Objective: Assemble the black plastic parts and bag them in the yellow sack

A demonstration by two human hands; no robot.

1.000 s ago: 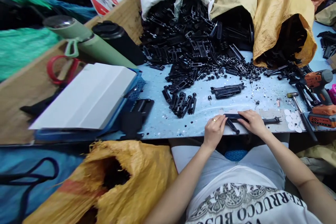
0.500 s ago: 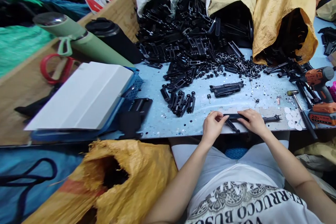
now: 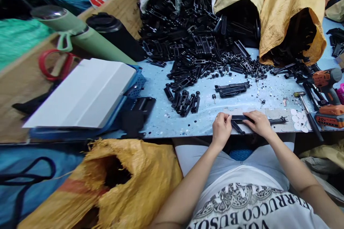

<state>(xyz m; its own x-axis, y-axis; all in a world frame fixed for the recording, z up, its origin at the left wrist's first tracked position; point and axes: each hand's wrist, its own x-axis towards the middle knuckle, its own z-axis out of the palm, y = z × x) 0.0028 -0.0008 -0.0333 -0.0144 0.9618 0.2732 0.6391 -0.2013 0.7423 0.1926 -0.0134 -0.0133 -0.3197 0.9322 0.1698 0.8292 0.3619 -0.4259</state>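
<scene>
Black jointed bracket (image 3: 236,117) lies at the near edge of the blue worktable (image 3: 166,121). Far right on it rests a yellow sack (image 3: 285,9); nearer, also right, stands an orange cordless drill (image 3: 331,94). Your left hand (image 3: 221,127) pinches the bracket's left end, your right hand (image 3: 259,123) grasps its middle. Right of your hands lie a hammer (image 3: 311,121) and white discs (image 3: 295,118).

From the left hand (image 3: 221,127), a lane of counter (image 3: 166,125) runs left to the black plate (image 3: 132,121). Links (image 3: 185,103) hem its far side; folded legs (image 3: 232,89) lie ahead, the heap (image 3: 185,44) beyond. Right of the right hand (image 3: 258,123), the hammer (image 3: 309,116) and drill (image 3: 329,96) bar the way.
</scene>
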